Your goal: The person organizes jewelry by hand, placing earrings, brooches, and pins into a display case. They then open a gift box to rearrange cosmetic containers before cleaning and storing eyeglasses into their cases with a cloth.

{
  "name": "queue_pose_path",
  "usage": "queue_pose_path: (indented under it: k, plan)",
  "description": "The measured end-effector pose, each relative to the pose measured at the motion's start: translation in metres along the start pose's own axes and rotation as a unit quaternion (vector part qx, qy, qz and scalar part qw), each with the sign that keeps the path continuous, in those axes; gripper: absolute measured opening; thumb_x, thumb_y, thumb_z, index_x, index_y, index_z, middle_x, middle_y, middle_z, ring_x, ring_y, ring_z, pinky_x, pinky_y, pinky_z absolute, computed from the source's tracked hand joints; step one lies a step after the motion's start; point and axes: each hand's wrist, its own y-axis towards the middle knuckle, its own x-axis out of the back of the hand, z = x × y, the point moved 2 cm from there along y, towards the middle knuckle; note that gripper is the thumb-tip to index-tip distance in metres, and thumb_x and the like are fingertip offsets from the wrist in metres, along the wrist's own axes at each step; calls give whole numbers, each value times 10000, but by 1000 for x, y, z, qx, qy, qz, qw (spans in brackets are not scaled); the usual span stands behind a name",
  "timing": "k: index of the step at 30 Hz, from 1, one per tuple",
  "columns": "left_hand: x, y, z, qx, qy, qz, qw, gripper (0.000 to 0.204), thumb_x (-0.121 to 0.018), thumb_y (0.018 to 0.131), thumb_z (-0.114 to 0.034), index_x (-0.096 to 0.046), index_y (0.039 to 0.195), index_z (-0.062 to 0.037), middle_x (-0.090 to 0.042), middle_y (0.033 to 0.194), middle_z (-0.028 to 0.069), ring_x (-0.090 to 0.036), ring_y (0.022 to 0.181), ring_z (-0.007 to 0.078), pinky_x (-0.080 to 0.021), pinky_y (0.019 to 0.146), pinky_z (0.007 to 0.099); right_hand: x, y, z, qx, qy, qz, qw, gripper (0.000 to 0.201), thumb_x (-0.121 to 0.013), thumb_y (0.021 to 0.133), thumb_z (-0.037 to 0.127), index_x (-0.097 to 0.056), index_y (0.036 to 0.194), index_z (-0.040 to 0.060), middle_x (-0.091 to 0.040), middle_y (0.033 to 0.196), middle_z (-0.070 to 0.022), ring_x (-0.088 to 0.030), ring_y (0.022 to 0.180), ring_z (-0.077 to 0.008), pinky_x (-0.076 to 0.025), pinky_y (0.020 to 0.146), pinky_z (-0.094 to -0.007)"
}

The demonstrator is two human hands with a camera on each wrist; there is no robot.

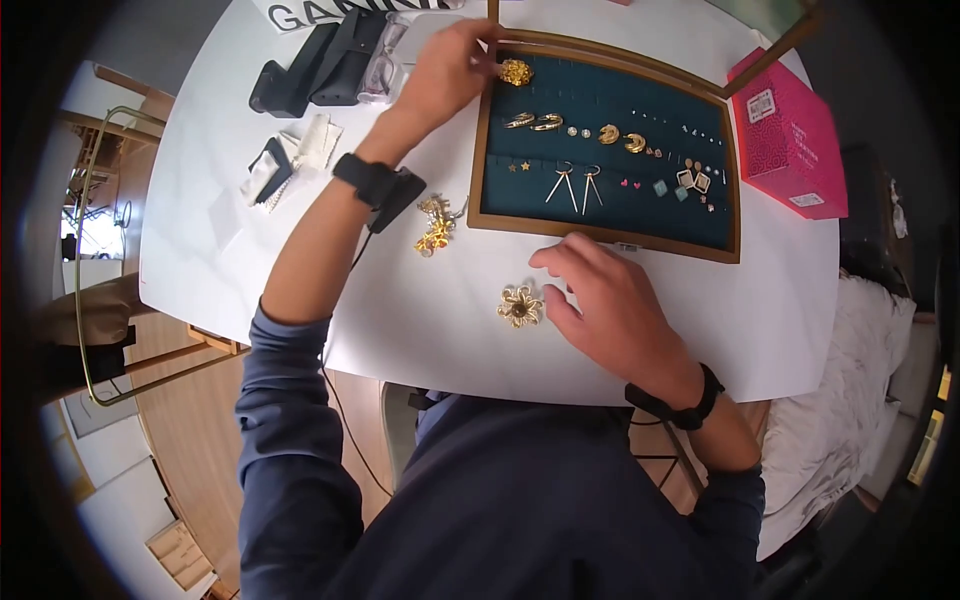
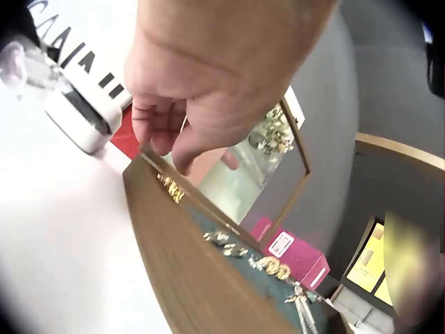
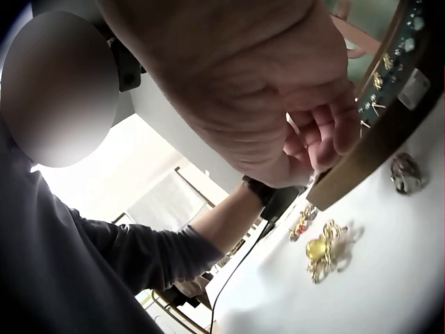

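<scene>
A wooden-framed jewelry case with dark green lining stands with its lid raised. At its far left corner my left hand reaches in beside a gold ornament; in the left wrist view, its bent fingers hang over that ornament with a gap between thumb and fingers. My right hand, fingers loosely bent, hovers by the case's front edge, right of a flower-shaped brooch, holding nothing visible. Gold jewelry pieces lie left of the case. The right wrist view shows a yellow-stoned piece on the table.
Earrings sit in rows inside the case. To its right stands a pink box. Dark cases and clear-framed glasses lie at the far left, with small cloths nearer. A cable hangs off the front edge.
</scene>
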Motion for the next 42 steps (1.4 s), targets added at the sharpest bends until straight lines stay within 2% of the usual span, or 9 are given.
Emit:
queue_pose_path:
  k: [1,3,7,10,13,28,31,35,42]
  plan:
    - [16,-4,-1,-17,-75,-30,997,323,-753,849,20,-705,1162,-42,-724,956,67,-685,843,182,-555,751,327,0,3,0,13,-4,5,1000,277,-660,856,33,-629,1132,29,-607,996,-123,-667,874,-332,-549,739,-437]
    - [53,-15,-11,-7,13,-50,999,172,-705,831,53,-726,981,-27,-742,906,112,-710,765,222,-572,745,344,-10,1,9,48,-43,22,998,251,-662,861,29,-640,1111,32,-620,985,-119,-677,847,-318,-548,726,-432]
    - [105,-75,-37,45,-29,156,986,138,-778,799,35,-725,912,-25,-715,827,61,-639,727,172,-521,703,307,-7,14,5,6,100,-19,995,205,-671,857,2,-665,1060,31,-667,934,-93,-693,773,-279,-537,660,-399]
    - [100,-129,-66,56,-42,217,974,327,-836,764,-64,-699,1060,-51,-671,1227,105,-599,1174,323,-481,1022,413,10,28,-2,-67,177,-86,978,142,-657,877,-27,-693,1003,28,-702,875,-49,-662,696,-144,-458,572,-275]
    - [86,-161,-73,19,23,189,982,426,-710,829,69,-692,1229,-79,-633,1365,91,-559,1268,339,-469,1063,432,10,32,-5,-101,224,-101,964,122,-636,901,-31,-703,982,31,-707,872,-29,-624,713,-67,-418,574,-225]
    - [82,-187,-86,192,-28,117,974,191,-706,912,-20,-682,1099,10,-725,957,129,-703,846,221,-562,754,310,-11,24,-10,-110,285,-51,951,122,-635,913,-9,-707,1009,11,-730,894,-36,-657,779,-81,-479,659,-226]
    - [81,-196,-69,412,-385,62,824,146,-635,991,-49,-682,1105,30,-750,953,135,-701,840,162,-571,770,286,-12,24,-16,-124,346,-18,930,181,-634,933,7,-682,1106,-6,-722,961,-51,-664,838,-91,-509,720,-234]
    - [79,-173,-87,433,-556,38,709,151,-605,1038,-92,-673,1117,17,-738,1019,118,-710,851,138,-596,824,268,-13,54,-14,-148,498,9,854,289,-641,953,44,-620,1228,-43,-698,1053,-81,-667,914,-110,-543,804,-258]
    - [47,-89,-88,396,-578,29,713,221,-578,1052,-104,-615,1178,74,-715,1035,129,-720,915,144,-591,890,258,30,133,-47,-99,501,34,859,359,-678,958,144,-611,1243,-63,-701,1080,-88,-679,933,-123,-559,845,-263]
